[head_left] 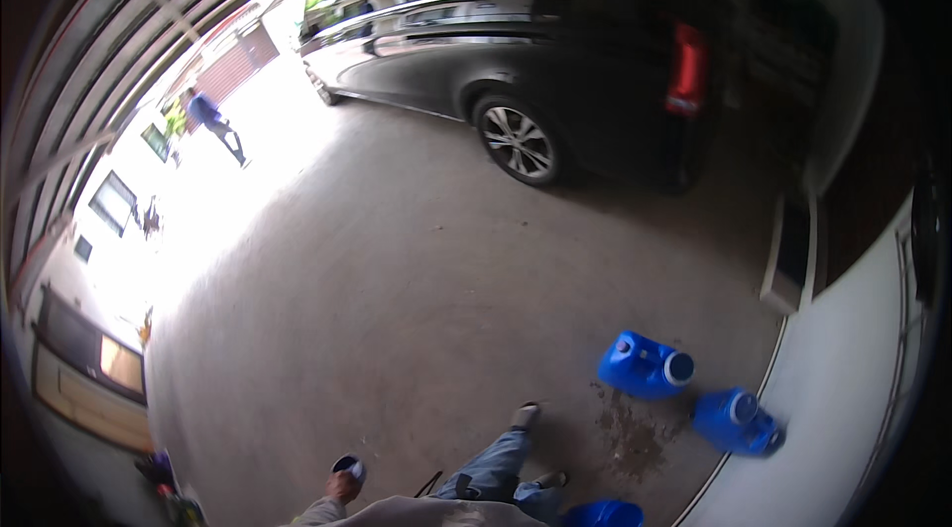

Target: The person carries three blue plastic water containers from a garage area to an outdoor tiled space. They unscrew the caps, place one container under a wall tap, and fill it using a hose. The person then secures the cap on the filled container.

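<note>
At the lower edge my left hand [343, 489] is closed around a small round cup-like thing [355, 467], dark blue outside and pale inside; blur hides its exact kind. My right hand does not show. To the right of my legs, part of a blue container [603, 514] is cut off by the lower edge, and I cannot tell whether anything holds it. Further right, a blue plastic jug [640, 368] with a wide pale cap is on the concrete floor. A second blue jug [734, 421], also capped, is close to the white wall.
A dark van [585, 61] is parked ahead under a ribbed roof. Wet stains [635, 433] mark the floor [377, 259] by the jugs. A white wall [843, 368] runs along the right. Far left, a person [213, 125] walks in bright light. A framed panel [89, 373] borders the left side.
</note>
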{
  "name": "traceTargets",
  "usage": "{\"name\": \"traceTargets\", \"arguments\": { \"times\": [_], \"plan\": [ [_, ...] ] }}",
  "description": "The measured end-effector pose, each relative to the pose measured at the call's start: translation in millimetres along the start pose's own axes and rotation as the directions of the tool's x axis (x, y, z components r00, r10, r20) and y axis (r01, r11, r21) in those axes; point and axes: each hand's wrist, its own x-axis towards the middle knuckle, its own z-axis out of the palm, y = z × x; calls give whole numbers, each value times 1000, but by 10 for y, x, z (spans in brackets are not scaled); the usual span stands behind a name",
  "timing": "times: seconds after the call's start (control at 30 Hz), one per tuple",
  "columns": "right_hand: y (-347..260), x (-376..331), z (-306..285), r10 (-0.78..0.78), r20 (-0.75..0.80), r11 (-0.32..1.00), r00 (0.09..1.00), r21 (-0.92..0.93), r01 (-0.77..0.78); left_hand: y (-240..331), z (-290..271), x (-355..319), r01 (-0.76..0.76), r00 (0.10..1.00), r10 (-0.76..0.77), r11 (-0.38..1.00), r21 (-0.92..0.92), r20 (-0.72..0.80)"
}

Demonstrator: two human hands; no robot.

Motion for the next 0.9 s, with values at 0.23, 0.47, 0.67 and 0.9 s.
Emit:
{"name": "traceTargets", "arguments": {
  "times": [0.23, 0.47, 0.67, 0.9],
  "plan": [
    [-1864, 268, 380, -157, 2, 988, 988, 0, 157, -1589, 767, -74, 466, 881, -417, 847, -256, 223],
    [-2940, 201, 1432, -29, -24, 999, 999, 32, 30, -2511, 1206, 584, 452, 886, -323, 765, -458, 334],
    [-3047, -168, 2139, 24, -2, 994, 1000, 107, -23, -2865, 447, 1665, 44, 971, -178, 784, -620, -157],
    [-4847, 161, 2659, -240, 223, 971, 945, 52, 235, -2949, -773, 2979, -283, 830, -250, 581, -763, -498]
  ]
}}
